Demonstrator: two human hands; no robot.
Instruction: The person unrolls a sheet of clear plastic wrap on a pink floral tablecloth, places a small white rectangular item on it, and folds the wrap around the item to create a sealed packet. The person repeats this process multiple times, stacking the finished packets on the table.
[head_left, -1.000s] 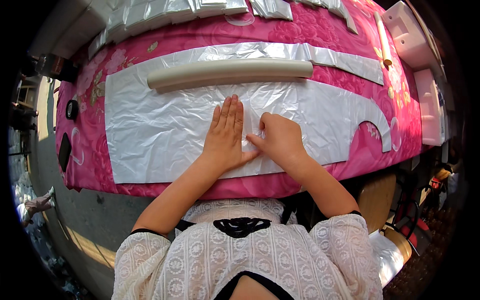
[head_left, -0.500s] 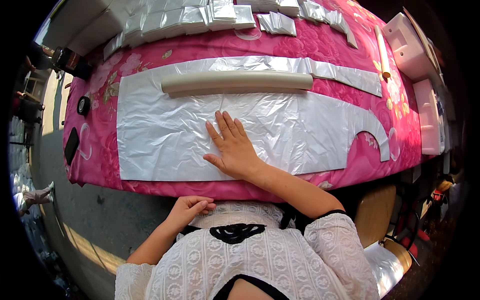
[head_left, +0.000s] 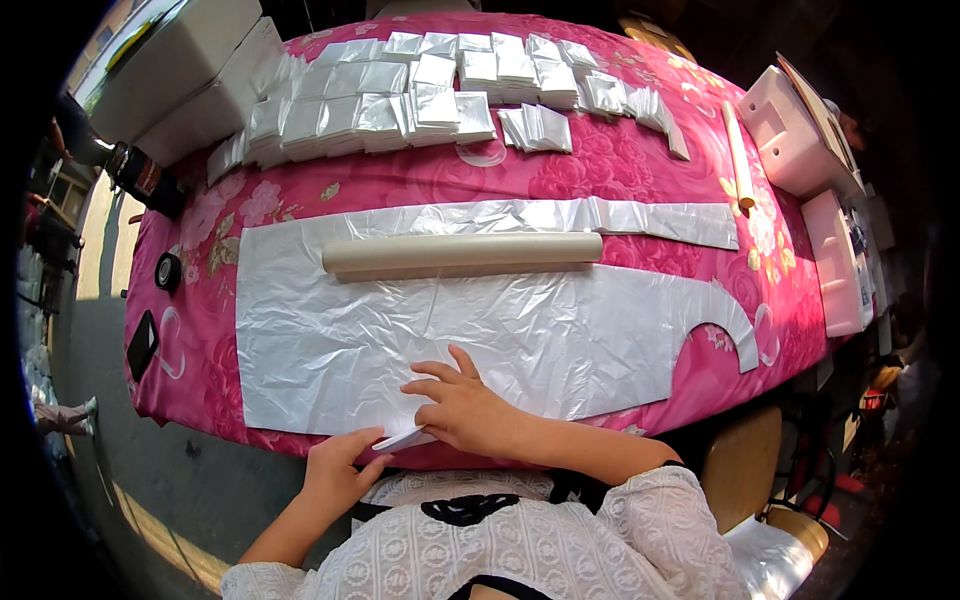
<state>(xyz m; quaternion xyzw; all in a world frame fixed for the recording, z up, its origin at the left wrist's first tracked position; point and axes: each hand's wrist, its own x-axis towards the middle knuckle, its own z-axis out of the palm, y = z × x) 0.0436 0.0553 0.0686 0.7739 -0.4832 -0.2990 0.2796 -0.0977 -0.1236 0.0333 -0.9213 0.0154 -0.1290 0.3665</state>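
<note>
As I watch the head view, the left hand point(head_left: 338, 472) pinches a folded white piece point(head_left: 402, 440) by the table edge point(head_left: 205, 421); the right hand point(head_left: 474, 410), fingers spread, touches it, grip unclear. A plastic T-shirt bag point(head_left: 560, 350) lies flat beyond, beneath a tube point(head_left: 462, 253).

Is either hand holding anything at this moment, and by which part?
A small flat white piece, its left end pinched by the left hand, its right end apparently by the right hand. Whether it joins the silvery sheet is unclear.
</note>
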